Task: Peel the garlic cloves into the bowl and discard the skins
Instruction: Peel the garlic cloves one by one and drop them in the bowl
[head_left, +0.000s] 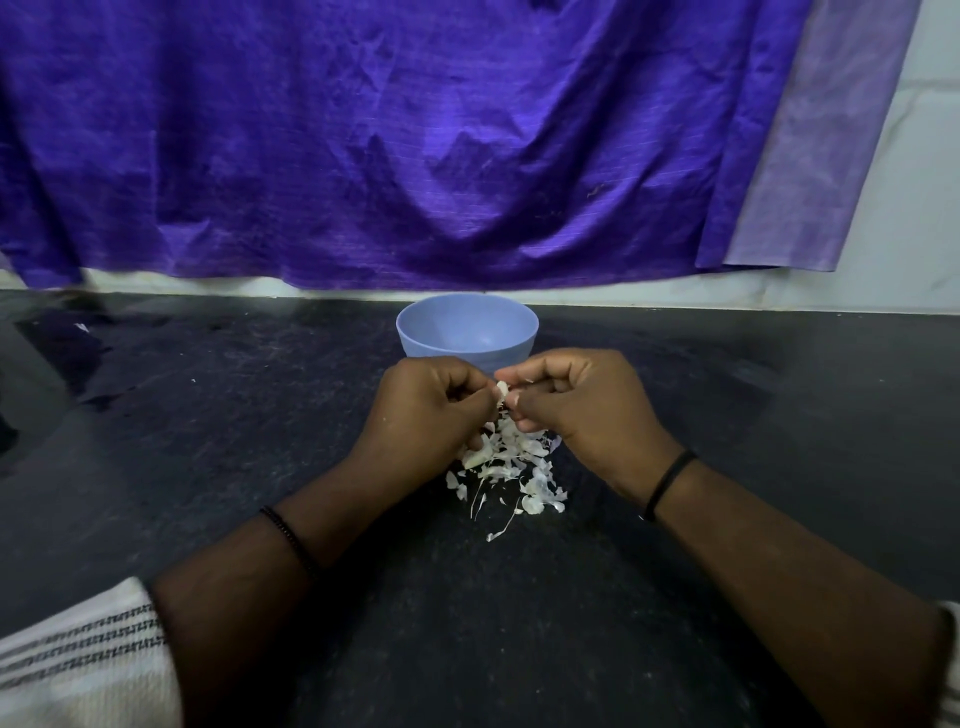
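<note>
Head view: purple cloth, creased and slightly shiny, hangs across the top from 9 to 2 o'clock, with a paler lilac strip down its right edge. White wall at 2 o'clock. Dark speckled stone counter fills the lower half, glossy, scuffed with fine pale marks. Striped white woven sleeve at 8 o'clock.

Both forearms come up from 6 o'clock and meet at centre; thin black band on each wrist.

Blue bowl, round, smooth, matte plastic look, sits at 12 o'clock of the hands, just beyond the knuckles; inside appears bare as far as visible.

Left hand and right hand are both curled into loose fists, knuckles up, fingertips touching each other. Between them they pinch a small pale garlic clove, thumb and forefinger of each hand closed on it; papery bit sticks up.

Pile of skins directly below the hands at 6 o'clock: thin, white, flaky curls and stringy slivers scattered on the counter.
</note>
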